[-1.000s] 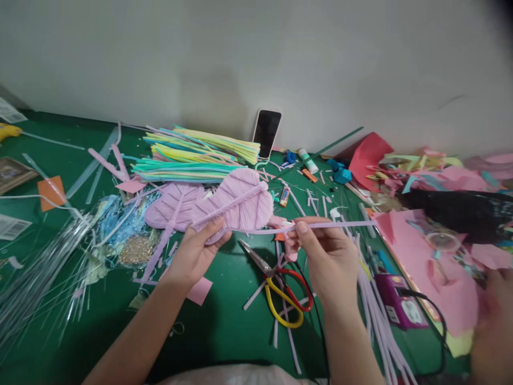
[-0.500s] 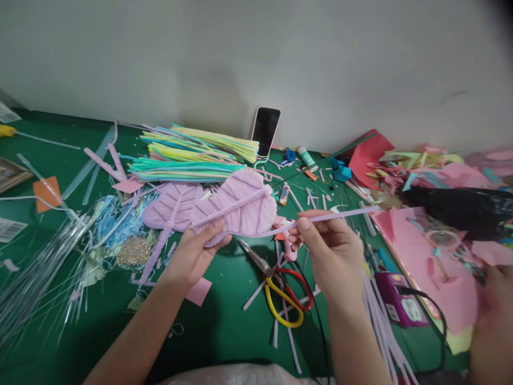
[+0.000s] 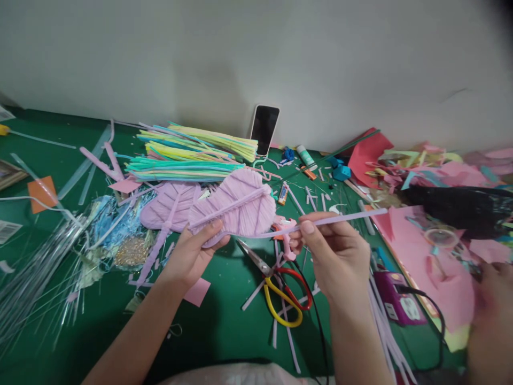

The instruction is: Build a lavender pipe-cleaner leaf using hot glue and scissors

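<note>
A lilac leaf-shaped piece [image 3: 236, 206] made of pipe cleaners, with darker rib lines, is pinched at its lower left edge between the thumb and fingers of my left hand [image 3: 196, 246]. My right hand [image 3: 336, 251] pinches a lilac pipe cleaner [image 3: 352, 216], which runs along the lower edge of the leaf shape and sticks out past my fingers. Behind my left hand lies a second lilac leaf shape [image 3: 170, 206] with a stem. Below the held piece rest scissors [image 3: 280, 291] with one red and one yellow handle. A pink glue gun [image 3: 286, 240] lies partly behind my right fingers.
Bundles of coloured pipe cleaners [image 3: 192, 155] and a propped phone [image 3: 265, 128] stand by the wall. Silver strands [image 3: 40, 272] spread at left. Pink paper [image 3: 444, 283], a purple box [image 3: 396, 299] with a cord and another person's hand [image 3: 492, 299] are at right.
My right hand has shifted slightly to the right with the pipe cleaner. My left hand keeps its grip on the leaf shape, and the view has turned a little.
</note>
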A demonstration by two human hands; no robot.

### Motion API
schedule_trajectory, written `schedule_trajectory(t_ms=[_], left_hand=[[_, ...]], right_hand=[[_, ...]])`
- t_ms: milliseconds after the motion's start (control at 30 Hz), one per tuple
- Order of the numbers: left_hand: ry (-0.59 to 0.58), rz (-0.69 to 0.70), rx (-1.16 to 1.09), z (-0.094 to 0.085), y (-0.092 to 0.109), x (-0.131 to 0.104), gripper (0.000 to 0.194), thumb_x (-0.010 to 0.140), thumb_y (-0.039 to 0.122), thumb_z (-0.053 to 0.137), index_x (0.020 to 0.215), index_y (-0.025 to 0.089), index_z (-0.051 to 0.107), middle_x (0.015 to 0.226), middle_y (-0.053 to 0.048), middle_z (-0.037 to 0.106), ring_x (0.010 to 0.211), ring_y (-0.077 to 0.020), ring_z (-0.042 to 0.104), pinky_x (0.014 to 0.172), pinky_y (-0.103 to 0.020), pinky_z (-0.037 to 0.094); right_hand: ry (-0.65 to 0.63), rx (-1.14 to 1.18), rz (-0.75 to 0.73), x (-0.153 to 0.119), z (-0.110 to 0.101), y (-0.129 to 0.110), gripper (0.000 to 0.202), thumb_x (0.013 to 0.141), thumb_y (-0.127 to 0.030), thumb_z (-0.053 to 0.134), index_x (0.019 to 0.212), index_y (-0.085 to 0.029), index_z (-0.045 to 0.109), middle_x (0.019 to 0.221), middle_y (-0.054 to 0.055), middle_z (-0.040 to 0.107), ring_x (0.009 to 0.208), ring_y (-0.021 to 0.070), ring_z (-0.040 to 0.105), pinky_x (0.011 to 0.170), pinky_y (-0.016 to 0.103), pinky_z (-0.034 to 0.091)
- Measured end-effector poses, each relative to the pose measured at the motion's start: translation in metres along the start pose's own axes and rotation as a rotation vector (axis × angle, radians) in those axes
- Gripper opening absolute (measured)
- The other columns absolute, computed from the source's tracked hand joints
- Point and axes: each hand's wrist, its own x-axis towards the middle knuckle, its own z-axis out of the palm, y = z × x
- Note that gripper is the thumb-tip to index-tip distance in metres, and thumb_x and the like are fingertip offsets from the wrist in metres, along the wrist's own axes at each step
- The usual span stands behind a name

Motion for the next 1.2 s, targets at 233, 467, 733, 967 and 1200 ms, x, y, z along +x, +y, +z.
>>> schedule_trajectory(t_ms=[233, 467, 733, 967, 1200], left_hand=[[-0.029, 0.002, 0.018, -0.003, -0.001, 0.001, 0.02, 0.061, 0.005, 0.084, 0.071, 0.014, 0.068, 0.075, 0.0, 0.073, 0.068, -0.0121, 0.069, 0.054, -0.016, 0.059], [-0.006, -0.006, 0.034, -0.001, 0.0, -0.001, 0.022, 0.062, 0.0, 0.08, 0.072, 0.015, 0.066, 0.072, 0.002, 0.072, 0.066, -0.0118, 0.069, 0.051, -0.016, 0.059], [-0.032, -0.009, 0.075, -0.003, 0.0, 0.001, 0.024, 0.061, 0.004, 0.083, 0.076, 0.015, 0.067, 0.078, 0.001, 0.073, 0.067, -0.0123, 0.07, 0.05, -0.017, 0.059], [-0.053, -0.008, 0.107, -0.005, 0.0, 0.001, 0.026, 0.059, 0.008, 0.087, 0.076, 0.015, 0.068, 0.08, 0.002, 0.074, 0.07, -0.0124, 0.07, 0.05, -0.017, 0.06], [-0.073, -0.009, 0.122, -0.005, 0.001, 0.0, 0.027, 0.058, 0.011, 0.088, 0.078, 0.016, 0.07, 0.075, 0.004, 0.072, 0.071, -0.012, 0.069, 0.051, -0.018, 0.061]], right_hand=[[0.001, 0.04, 0.019, 0.001, -0.001, 0.006, 0.012, 0.084, -0.033, 0.072, 0.089, -0.022, 0.069, 0.072, 0.0, 0.073, 0.055, 0.0142, 0.067, 0.048, 0.025, 0.055], [0.007, 0.066, 0.036, 0.004, -0.001, 0.006, 0.014, 0.083, -0.033, 0.073, 0.089, -0.021, 0.068, 0.075, 0.001, 0.074, 0.056, 0.0134, 0.067, 0.044, 0.022, 0.05], [-0.001, 0.061, 0.059, 0.005, -0.002, 0.006, 0.017, 0.083, -0.034, 0.073, 0.094, -0.021, 0.068, 0.068, -0.001, 0.071, 0.054, 0.0124, 0.066, 0.045, 0.022, 0.05], [-0.041, 0.094, 0.064, 0.01, 0.0, 0.004, 0.015, 0.085, -0.034, 0.071, 0.095, -0.024, 0.069, 0.068, -0.002, 0.07, 0.053, 0.0119, 0.065, 0.042, 0.021, 0.049], [-0.04, 0.071, 0.04, 0.014, 0.002, 0.004, 0.013, 0.084, -0.034, 0.072, 0.091, -0.023, 0.069, 0.066, -0.003, 0.069, 0.055, 0.0109, 0.065, 0.046, 0.02, 0.052]])
